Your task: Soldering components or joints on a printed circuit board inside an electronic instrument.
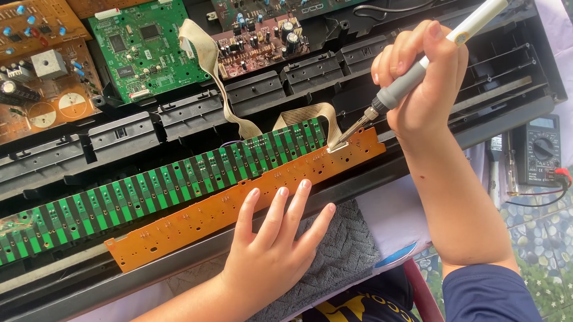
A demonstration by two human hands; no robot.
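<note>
Right hand [418, 78] grips soldering iron [424, 61], tip at ribbon cable [310, 115] joint on orange board [237, 202]; left hand [274, 245] flat, steadying. Soldering underway, unfinished.

The right hand [424, 78] grips a grey-and-white soldering iron [424, 65] like a pen, its tip touching the right end of a long orange circuit strip [192, 220], just where a beige ribbon cable [310, 115] curls down. The left hand [274, 245] lies flat, fingers spread, pressing the strip's lower edge above a grey towel [345, 248]. A green-and-black contact board [139, 190] runs alongside inside the black casing [54, 152], with a multimeter [538, 151] at the far right.
</note>
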